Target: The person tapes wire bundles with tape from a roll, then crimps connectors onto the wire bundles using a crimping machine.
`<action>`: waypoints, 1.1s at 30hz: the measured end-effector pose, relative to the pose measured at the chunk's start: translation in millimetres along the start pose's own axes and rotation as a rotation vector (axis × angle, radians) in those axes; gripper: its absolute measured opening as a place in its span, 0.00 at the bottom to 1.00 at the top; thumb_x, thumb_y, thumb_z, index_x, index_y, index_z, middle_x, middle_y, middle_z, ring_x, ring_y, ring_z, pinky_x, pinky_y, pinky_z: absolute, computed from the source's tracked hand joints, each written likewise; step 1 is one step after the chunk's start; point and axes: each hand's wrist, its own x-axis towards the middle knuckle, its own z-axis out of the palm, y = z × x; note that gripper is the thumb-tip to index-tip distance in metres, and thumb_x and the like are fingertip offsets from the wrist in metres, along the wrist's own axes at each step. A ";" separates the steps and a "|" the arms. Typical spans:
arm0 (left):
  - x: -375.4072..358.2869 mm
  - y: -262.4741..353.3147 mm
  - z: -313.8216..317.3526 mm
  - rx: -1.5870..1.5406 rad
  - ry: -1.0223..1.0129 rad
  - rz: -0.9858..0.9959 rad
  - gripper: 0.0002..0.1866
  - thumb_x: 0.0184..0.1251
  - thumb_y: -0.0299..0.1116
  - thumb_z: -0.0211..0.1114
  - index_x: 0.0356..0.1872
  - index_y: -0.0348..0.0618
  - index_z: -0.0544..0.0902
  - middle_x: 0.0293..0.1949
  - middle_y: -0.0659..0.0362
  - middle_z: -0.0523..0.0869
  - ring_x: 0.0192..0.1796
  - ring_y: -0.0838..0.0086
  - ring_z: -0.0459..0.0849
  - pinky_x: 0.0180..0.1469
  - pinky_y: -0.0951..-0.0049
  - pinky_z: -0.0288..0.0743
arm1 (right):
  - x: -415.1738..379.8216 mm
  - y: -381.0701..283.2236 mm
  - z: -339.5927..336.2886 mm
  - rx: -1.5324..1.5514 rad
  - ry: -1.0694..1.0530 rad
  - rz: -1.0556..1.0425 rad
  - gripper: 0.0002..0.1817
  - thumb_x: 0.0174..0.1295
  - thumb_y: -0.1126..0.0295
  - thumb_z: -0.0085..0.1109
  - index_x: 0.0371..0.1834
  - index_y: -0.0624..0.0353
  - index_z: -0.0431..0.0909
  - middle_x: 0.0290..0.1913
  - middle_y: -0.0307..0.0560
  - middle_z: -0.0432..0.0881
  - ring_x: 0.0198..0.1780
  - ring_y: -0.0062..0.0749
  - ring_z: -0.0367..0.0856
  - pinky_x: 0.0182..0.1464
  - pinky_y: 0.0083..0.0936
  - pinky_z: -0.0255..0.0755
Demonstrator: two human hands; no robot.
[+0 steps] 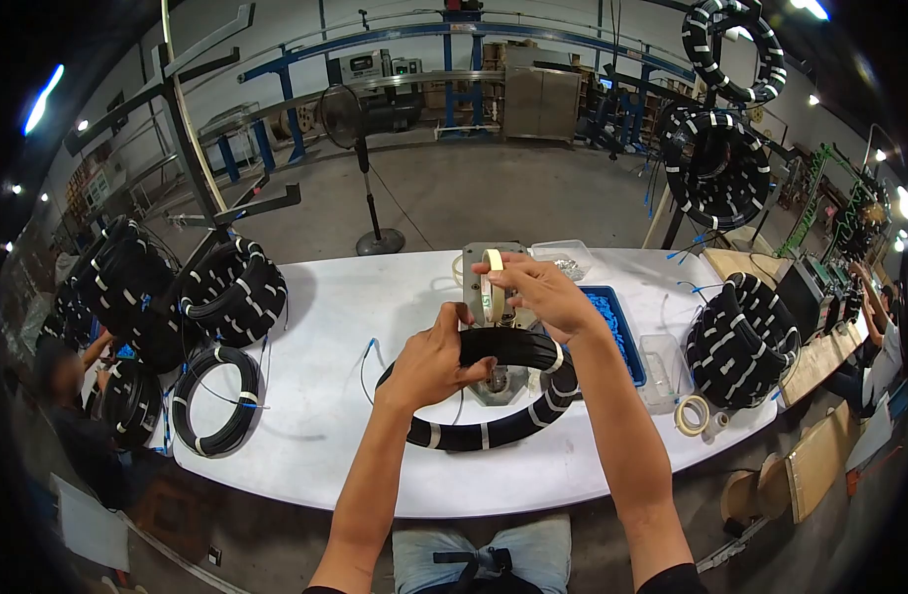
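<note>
If the left hand (424,364), fingers pinching the coil (456,437), slackens, loops (513,346) could spread. Fingers of the right hand (550,297) pinch tape (497,303).

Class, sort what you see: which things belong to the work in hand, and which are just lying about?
In hand:
banded black coil, in the left hand's grip
upright tape roll, in the right hand's grip

Apparently lying about:
flat black coil, at the white table's left
flat tape roll, at its right
standing fan, beyond
</note>
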 end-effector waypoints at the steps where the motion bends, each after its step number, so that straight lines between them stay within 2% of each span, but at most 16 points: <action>1: 1.5 3.6 -4.3 -0.014 -0.050 -0.032 0.34 0.59 0.48 0.71 0.55 0.41 0.60 0.47 0.50 0.80 0.43 0.52 0.85 0.44 0.59 0.79 | -2.0 -1.6 -0.3 0.083 -0.020 0.005 0.16 0.66 0.61 0.61 0.50 0.61 0.85 0.56 0.45 0.81 0.47 0.26 0.78 0.53 0.23 0.68; 3: 5.3 -0.8 -0.7 -0.026 -0.099 -0.064 0.33 0.60 0.47 0.70 0.55 0.40 0.63 0.44 0.49 0.83 0.44 0.52 0.85 0.45 0.59 0.79 | -3.6 -2.4 -3.7 0.130 -0.076 -0.024 0.16 0.66 0.62 0.61 0.50 0.61 0.85 0.59 0.45 0.80 0.49 0.28 0.78 0.55 0.25 0.68; 5: 13.0 -19.7 15.7 0.076 0.064 0.195 0.32 0.61 0.50 0.66 0.56 0.36 0.70 0.39 0.46 0.85 0.45 0.51 0.85 0.46 0.56 0.78 | -8.4 -4.3 -4.4 0.175 -0.135 -0.053 0.16 0.67 0.62 0.60 0.50 0.61 0.85 0.61 0.46 0.78 0.52 0.30 0.78 0.57 0.26 0.68; 6: 14.9 -16.9 12.2 0.062 0.051 0.192 0.30 0.63 0.51 0.64 0.56 0.34 0.74 0.43 0.44 0.85 0.46 0.51 0.85 0.49 0.55 0.78 | -14.0 -6.6 -3.8 0.177 -0.123 -0.082 0.16 0.68 0.63 0.59 0.50 0.62 0.85 0.61 0.47 0.77 0.54 0.31 0.78 0.58 0.27 0.68; 9: 21.3 -9.1 5.2 0.109 -0.026 0.100 0.30 0.63 0.50 0.64 0.55 0.33 0.74 0.44 0.45 0.85 0.46 0.50 0.84 0.49 0.55 0.77 | -27.4 -1.9 -3.1 0.198 -0.127 -0.148 0.15 0.68 0.64 0.57 0.50 0.62 0.85 0.61 0.48 0.77 0.59 0.32 0.76 0.62 0.31 0.68; 10: 26.6 -19.6 14.9 0.102 0.053 0.159 0.28 0.64 0.51 0.63 0.54 0.36 0.75 0.43 0.46 0.85 0.46 0.49 0.84 0.48 0.54 0.77 | -34.0 -0.6 -2.4 0.178 -0.121 -0.182 0.15 0.68 0.65 0.57 0.50 0.63 0.85 0.61 0.48 0.76 0.60 0.32 0.76 0.63 0.32 0.67; 14: 27.9 -19.1 11.4 0.035 -0.016 0.106 0.27 0.66 0.54 0.61 0.52 0.40 0.76 0.42 0.47 0.85 0.45 0.49 0.84 0.46 0.53 0.76 | -60.4 11.0 8.7 0.125 -0.067 -0.291 0.15 0.66 0.66 0.59 0.49 0.63 0.85 0.62 0.49 0.75 0.63 0.33 0.72 0.64 0.32 0.67; 15: 28.8 -25.0 15.7 0.038 0.023 0.176 0.26 0.67 0.55 0.60 0.52 0.42 0.76 0.43 0.48 0.84 0.46 0.49 0.83 0.46 0.53 0.76 | -67.4 15.7 12.0 0.109 -0.040 -0.340 0.15 0.66 0.66 0.60 0.49 0.63 0.85 0.62 0.49 0.74 0.64 0.33 0.71 0.64 0.32 0.67; 17: 26.0 -29.7 19.9 0.038 0.054 0.239 0.26 0.67 0.56 0.59 0.51 0.43 0.76 0.44 0.48 0.84 0.46 0.50 0.83 0.46 0.53 0.76 | -83.3 23.2 22.9 0.208 -0.047 -0.317 0.15 0.65 0.68 0.59 0.50 0.63 0.85 0.61 0.48 0.73 0.68 0.33 0.64 0.68 0.33 0.61; 19: 26.1 -31.1 19.7 0.040 0.093 0.184 0.27 0.68 0.57 0.57 0.51 0.43 0.75 0.46 0.49 0.83 0.47 0.50 0.83 0.46 0.52 0.76 | -95.0 34.7 29.1 0.043 -0.042 -0.397 0.15 0.63 0.70 0.59 0.50 0.63 0.84 0.64 0.47 0.70 0.69 0.34 0.62 0.70 0.36 0.58; 20: 25.7 -30.2 18.4 0.050 0.069 0.157 0.27 0.68 0.57 0.58 0.52 0.43 0.74 0.47 0.49 0.83 0.48 0.50 0.82 0.47 0.53 0.76 | -101.0 39.5 34.7 0.057 -0.032 -0.371 0.15 0.61 0.71 0.60 0.49 0.63 0.85 0.67 0.47 0.65 0.70 0.36 0.61 0.71 0.38 0.57; 21: 23.7 -30.0 18.5 0.052 0.065 0.155 0.27 0.68 0.57 0.58 0.52 0.43 0.74 0.47 0.49 0.83 0.48 0.50 0.82 0.47 0.53 0.76 | -105.2 49.8 43.0 0.220 -0.007 -0.344 0.14 0.61 0.72 0.60 0.48 0.63 0.85 0.69 0.47 0.63 0.70 0.37 0.62 0.71 0.38 0.57; 23: 22.9 -29.2 17.2 0.100 0.077 0.178 0.27 0.69 0.57 0.57 0.53 0.43 0.74 0.47 0.50 0.83 0.48 0.50 0.82 0.48 0.54 0.76 | -108.1 55.7 50.4 0.144 0.019 -0.460 0.13 0.60 0.72 0.60 0.47 0.63 0.86 0.68 0.48 0.63 0.69 0.40 0.62 0.70 0.38 0.58; 29: 19.4 -31.2 12.8 0.050 0.071 0.167 0.26 0.68 0.54 0.60 0.54 0.43 0.74 0.47 0.49 0.83 0.47 0.51 0.82 0.48 0.55 0.76 | -116.4 73.0 57.5 0.282 0.058 -0.485 0.14 0.59 0.67 0.61 0.44 0.62 0.87 0.70 0.50 0.62 0.67 0.42 0.64 0.67 0.42 0.62; 31: 20.7 -35.1 13.0 0.046 0.062 0.168 0.26 0.68 0.54 0.60 0.55 0.43 0.75 0.47 0.49 0.83 0.47 0.51 0.82 0.48 0.55 0.76 | -118.2 78.6 57.9 0.298 0.058 -0.475 0.14 0.58 0.65 0.62 0.42 0.62 0.87 0.70 0.49 0.62 0.66 0.40 0.65 0.66 0.39 0.63; 33: 21.0 -36.7 12.1 0.039 0.053 0.169 0.26 0.68 0.53 0.60 0.55 0.42 0.75 0.47 0.49 0.84 0.47 0.51 0.82 0.48 0.55 0.76 | -122.1 83.9 59.4 0.347 -0.023 -0.359 0.13 0.59 0.65 0.61 0.40 0.64 0.86 0.69 0.49 0.63 0.66 0.40 0.65 0.63 0.36 0.66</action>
